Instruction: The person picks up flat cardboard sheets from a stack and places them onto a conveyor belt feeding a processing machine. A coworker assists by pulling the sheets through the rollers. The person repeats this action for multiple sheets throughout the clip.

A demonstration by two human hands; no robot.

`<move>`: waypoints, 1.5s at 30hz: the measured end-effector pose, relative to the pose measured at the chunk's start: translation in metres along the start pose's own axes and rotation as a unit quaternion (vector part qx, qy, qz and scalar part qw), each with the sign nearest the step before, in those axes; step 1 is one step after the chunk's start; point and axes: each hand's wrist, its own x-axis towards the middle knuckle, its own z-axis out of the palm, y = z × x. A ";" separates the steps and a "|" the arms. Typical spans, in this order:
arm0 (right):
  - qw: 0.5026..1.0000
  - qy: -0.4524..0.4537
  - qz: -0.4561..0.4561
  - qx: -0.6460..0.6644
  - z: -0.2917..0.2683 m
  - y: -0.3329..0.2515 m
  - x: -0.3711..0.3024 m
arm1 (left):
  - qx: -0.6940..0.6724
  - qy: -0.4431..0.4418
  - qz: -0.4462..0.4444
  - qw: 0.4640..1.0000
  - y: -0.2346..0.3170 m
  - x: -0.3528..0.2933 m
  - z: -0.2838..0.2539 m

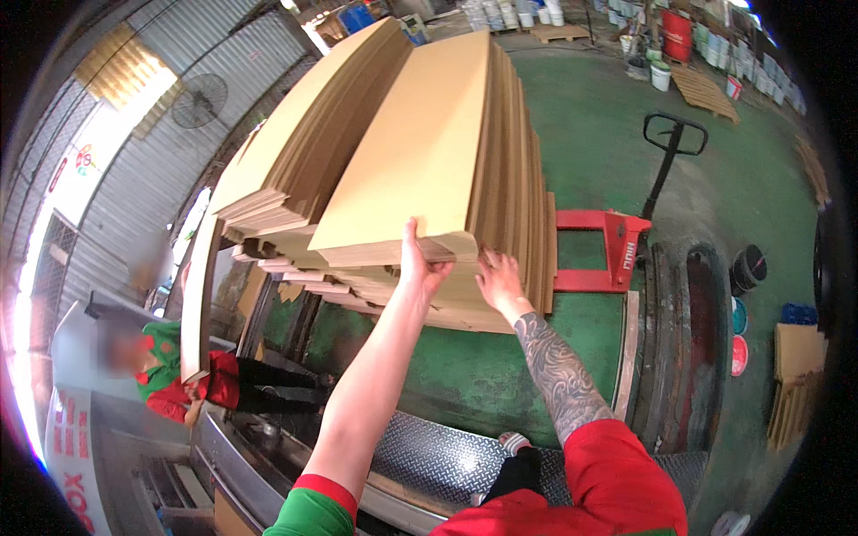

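Observation:
A tall stack of brown cardboard sheets [416, 147] stands before me, its long side running away from me. At its near end, my left hand [420, 265] is closed on the lower edge of the upper sheets, thumb up against the front. My right hand [500, 279] rests its slightly bent, parted fingers on the side edges by the near right corner. What lies under its fingertips is hidden. Beside this stack on the left lies a second stack of cardboard sheets [304, 121]. More layers of cardboard [357, 284] lie underneath both.
A red pallet jack [601, 252] stands right of the stack, its black handle [675, 138] upright. A co-worker [201, 375] at left holds a long cardboard piece [198, 308]. A metal tread plate [429, 456] lies by my feet. Buckets [749, 268] and folded cardboard [798, 380] are at right.

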 end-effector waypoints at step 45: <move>0.708 -0.107 0.221 0.662 -0.045 0.018 -0.011 | -0.163 0.214 0.160 0.950 -0.198 -0.475 -0.523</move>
